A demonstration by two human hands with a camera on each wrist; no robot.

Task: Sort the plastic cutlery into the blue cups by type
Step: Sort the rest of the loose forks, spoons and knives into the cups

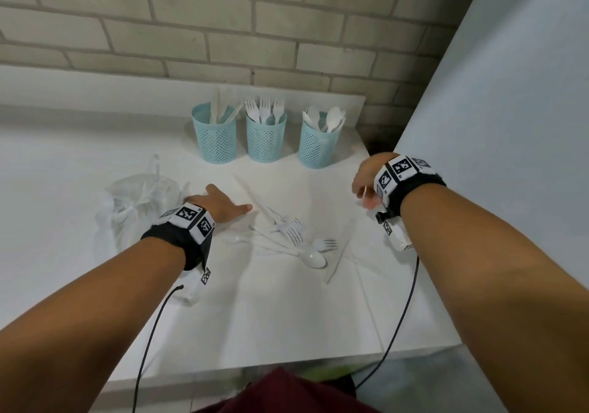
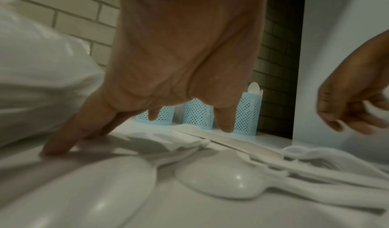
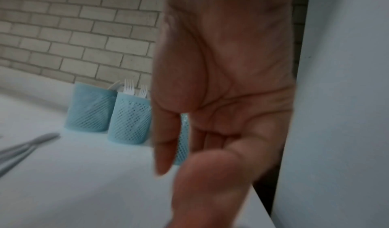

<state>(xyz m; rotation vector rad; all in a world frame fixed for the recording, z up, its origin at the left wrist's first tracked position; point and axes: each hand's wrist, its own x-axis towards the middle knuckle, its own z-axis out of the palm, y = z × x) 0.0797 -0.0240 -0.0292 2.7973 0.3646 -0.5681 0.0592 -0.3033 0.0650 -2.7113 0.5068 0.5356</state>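
The left hand (image 1: 223, 207) presses spread fingers on the white table (image 1: 287, 317); the right hand (image 1: 366, 183) hangs loosely curled; its wristband's (image 1: 398, 173) black-and-white codes are unreadable.

A pale brick wall (image 1: 223, 30) with darker mortar lines runs across the back of the scene, its bricks laid in staggered courses. Below it a low white ledge (image 1: 95, 84) steps out from the wall, and in front of that lies a white counter (image 1: 271, 317) with a matte top. On the right a tall, smooth, pale blue-grey panel (image 1: 526, 94) stands upright against the counter's edge. Between this panel and the brick wall there is a narrow dark gap (image 2: 280, 65) where the bricks fall into shadow. The light is soft and even, casting only faint shadows on the counter.
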